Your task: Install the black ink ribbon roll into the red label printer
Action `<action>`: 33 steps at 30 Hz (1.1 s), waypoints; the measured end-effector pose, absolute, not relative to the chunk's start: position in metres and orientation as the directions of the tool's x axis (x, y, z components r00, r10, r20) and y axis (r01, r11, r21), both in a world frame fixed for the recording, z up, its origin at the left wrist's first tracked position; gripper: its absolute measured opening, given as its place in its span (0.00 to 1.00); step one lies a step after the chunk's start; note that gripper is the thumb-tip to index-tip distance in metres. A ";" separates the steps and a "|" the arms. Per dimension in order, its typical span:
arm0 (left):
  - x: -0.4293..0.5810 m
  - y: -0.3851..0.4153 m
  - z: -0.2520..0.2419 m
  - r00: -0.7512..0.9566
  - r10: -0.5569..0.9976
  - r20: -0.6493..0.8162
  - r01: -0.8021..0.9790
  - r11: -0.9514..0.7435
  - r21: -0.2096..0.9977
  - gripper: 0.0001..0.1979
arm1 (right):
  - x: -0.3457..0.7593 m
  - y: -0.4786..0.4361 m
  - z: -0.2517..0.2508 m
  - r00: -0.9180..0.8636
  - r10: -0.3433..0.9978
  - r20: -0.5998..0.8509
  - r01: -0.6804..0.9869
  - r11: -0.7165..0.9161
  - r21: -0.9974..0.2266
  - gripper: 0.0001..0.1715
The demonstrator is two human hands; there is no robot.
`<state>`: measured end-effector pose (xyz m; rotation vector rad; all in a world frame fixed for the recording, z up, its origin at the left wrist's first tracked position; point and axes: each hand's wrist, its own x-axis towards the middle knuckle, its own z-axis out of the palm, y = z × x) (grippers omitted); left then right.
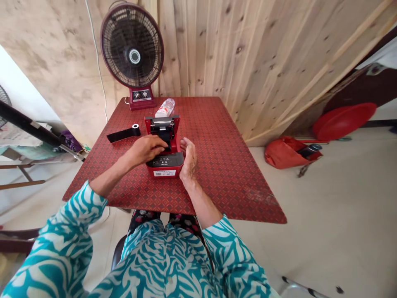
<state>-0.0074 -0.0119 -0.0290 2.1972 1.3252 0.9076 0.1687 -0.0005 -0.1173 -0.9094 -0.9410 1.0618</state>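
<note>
A red and black label printer stands on the table with its lid raised, showing a black ribbon roll inside. Over its left side reaches my left hand, fingers bent together with the tips down on the black roll. Exactly how the fingertips hold it is partly hidden. Along the printer's right side rests my right hand, its fingers loosely stretched upward and nothing visible in them. Left of the printer lies another black ribbon roll with a white core, its dark strip partly unrolled flat.
Behind the printer a clear plastic bottle lies on its side. A dark red fan stands at the table's back left, against the wooden wall. The patterned red table ends just before my lap. A red bag sits on the floor to the right.
</note>
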 end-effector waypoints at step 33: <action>-0.119 -0.057 0.037 -0.113 0.955 0.273 0.643 -0.139 0.753 0.24 | 0.170 0.001 -0.121 0.184 0.974 0.131 -0.348 0.190 -0.918 0.29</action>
